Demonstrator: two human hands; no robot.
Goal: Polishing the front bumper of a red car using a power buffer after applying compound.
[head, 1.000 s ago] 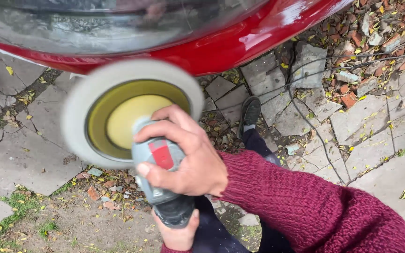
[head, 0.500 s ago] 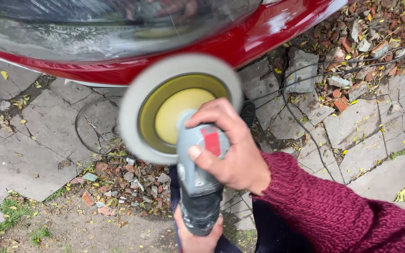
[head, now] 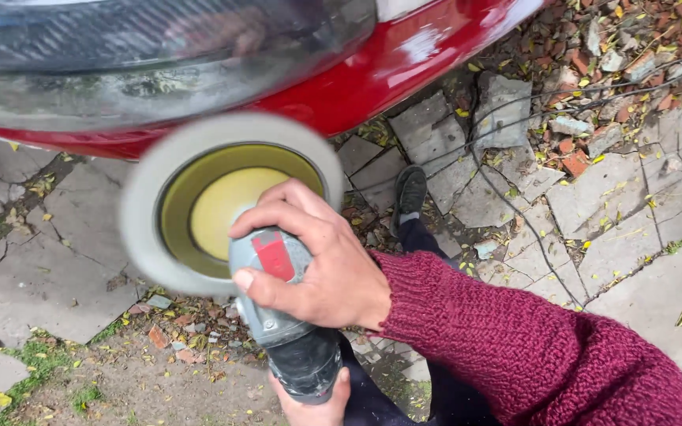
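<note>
Across the far left, a curved headlight lens sits above a red car body. Just below it, a blurred round polishing pad with a yellow-green backing faces the lens, mounted on a grey power polisher. At the near edge, the left hand grips the polisher's dark rear handle. The right hand, in a maroon knitted sleeve, clasps the polisher's head. Farther right, a dark shoe rests on cracked paving stones strewn with leaves.

Right hand curled forward, left hand clenched beneath.
</note>
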